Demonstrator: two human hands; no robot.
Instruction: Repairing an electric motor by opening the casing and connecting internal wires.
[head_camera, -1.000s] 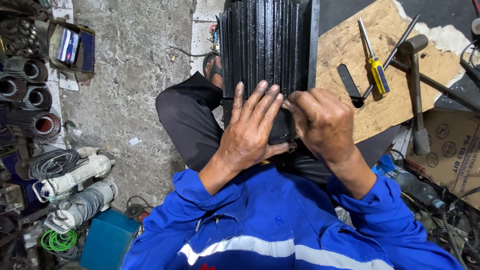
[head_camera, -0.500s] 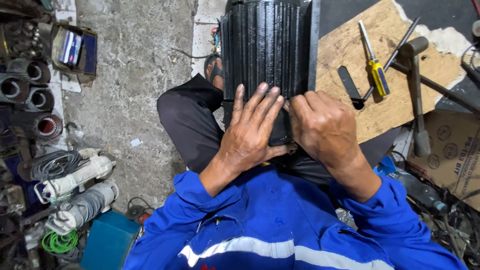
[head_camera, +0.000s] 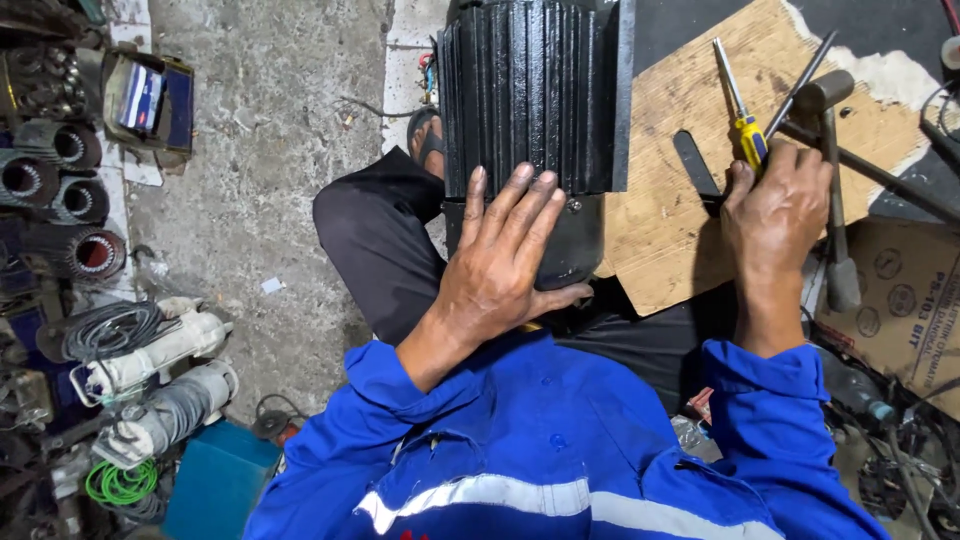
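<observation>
Bare wooden board (head_camera: 680, 250) beside the black ribbed motor (head_camera: 535, 95) gives free room; the yellow-handled screwdriver (head_camera: 745, 125) and hammer (head_camera: 835, 180) crowd its right side.

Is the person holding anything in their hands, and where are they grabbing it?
The left hand lies flat on the black ribbed motor's end cap. The right hand reaches the yellow-handled screwdriver at its handle; whether it grips it cannot be told.

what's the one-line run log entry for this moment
left hand: flat on black ribbed motor housing | right hand: on yellow-handled screwdriver lying on wooden board | hammer: beside right hand
</observation>
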